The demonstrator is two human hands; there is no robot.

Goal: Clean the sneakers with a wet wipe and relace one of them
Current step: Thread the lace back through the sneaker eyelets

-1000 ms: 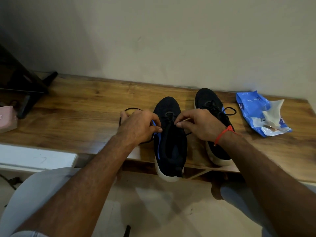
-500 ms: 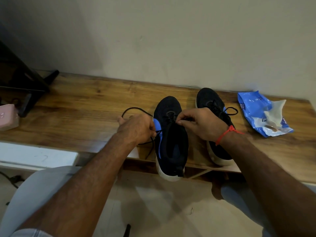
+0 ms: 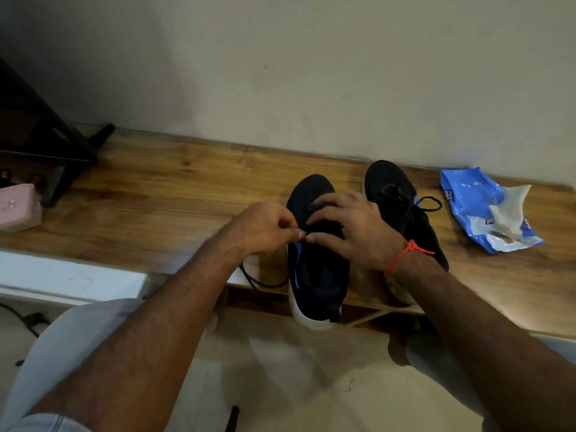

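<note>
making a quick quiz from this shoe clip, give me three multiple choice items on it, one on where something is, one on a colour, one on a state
1. Where does the wet wipe pack lie?
A. on the floor
B. on the wooden shelf, right of both sneakers
C. inside a sneaker

2. What colour is the thread on the right hand's wrist?
A. red
B. green
C. white

3. What is the state of the near sneaker, the one under the hands?
A. fully laced and tied
B. lace partly out, a loose length trailing off its left side
C. turned sole up

Answers:
1 B, the blue pack sits on the wood beyond the far sneaker.
2 A, a red knotted thread circles that wrist.
3 B, the left hand pinches the lace while a length hangs over the shelf edge.
</note>
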